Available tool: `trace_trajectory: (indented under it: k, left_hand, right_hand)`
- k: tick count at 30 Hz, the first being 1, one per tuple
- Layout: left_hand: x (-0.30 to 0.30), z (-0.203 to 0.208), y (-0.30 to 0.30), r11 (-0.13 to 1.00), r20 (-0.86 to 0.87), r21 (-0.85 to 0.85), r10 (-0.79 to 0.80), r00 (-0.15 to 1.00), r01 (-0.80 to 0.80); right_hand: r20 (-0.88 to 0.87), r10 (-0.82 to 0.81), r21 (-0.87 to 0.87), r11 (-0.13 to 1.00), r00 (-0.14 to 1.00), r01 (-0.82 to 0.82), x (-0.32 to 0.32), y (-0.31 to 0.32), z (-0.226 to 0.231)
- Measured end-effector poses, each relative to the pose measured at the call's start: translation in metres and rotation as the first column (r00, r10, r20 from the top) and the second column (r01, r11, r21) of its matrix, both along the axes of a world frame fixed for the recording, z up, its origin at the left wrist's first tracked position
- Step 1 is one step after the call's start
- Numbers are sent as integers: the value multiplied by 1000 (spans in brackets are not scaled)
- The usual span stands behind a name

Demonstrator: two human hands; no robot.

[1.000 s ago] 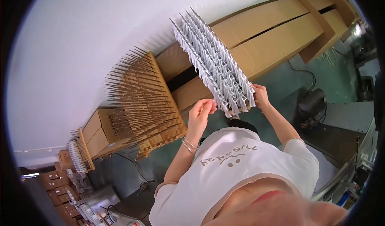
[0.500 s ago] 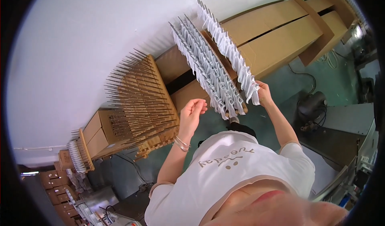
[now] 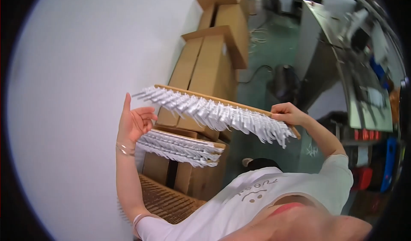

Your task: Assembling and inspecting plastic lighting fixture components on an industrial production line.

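Observation:
My right hand [image 3: 287,114] grips one end of a long wooden pin rack [image 3: 214,99], its fingers wrapped round the board. Rows of thin metal pins stick out of the rack, each draped with limp white pieces [image 3: 214,114] whose kind I cannot make out. Beside the rack's other end, my left hand [image 3: 138,121] is raised with thumb and fingers apart, holding nothing. A second pin rack [image 3: 184,149], loaded with similar white pieces, lies on the cardboard boxes just nearer to me.
Cardboard boxes [image 3: 205,65] stand in a row along the white wall [image 3: 85,69], some with flaps up. A board of bare pins [image 3: 167,198] sits at lower left. A dark machine [image 3: 284,82] stands on the green floor, and a cluttered workbench [image 3: 351,91] runs along the right.
My right hand has lifted the loaded rack off the boxes and swung it crosswise in front of me. My left hand has moved left and opened. The view has turned right.

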State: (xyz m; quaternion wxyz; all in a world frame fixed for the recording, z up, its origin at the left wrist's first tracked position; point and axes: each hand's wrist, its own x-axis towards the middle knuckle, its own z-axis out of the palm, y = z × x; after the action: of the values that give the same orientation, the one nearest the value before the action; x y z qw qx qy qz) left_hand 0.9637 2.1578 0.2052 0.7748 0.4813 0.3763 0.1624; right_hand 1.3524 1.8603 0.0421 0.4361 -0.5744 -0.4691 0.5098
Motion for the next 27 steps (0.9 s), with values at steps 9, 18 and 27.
trace_trajectory:
  k: [9, 18, 27]
  left_hand:
    - [80, -44, -117, 897, 69, -181, -398, 915, 403]
    - [136, -100, -240, 368, 318, -603, -703, 636, 708]
    - [210, -162, -473, 288, 634, -596, -404, 660, 749]
  right_hand:
    - [69, -309, -50, 949, 949, 312, -24, -260, -4]
    - [250, -437, -31, 888, 864, 458, -40, -453, 36]
    - [654, -384, 27, 873, 651, 487, 112, -641, 72]
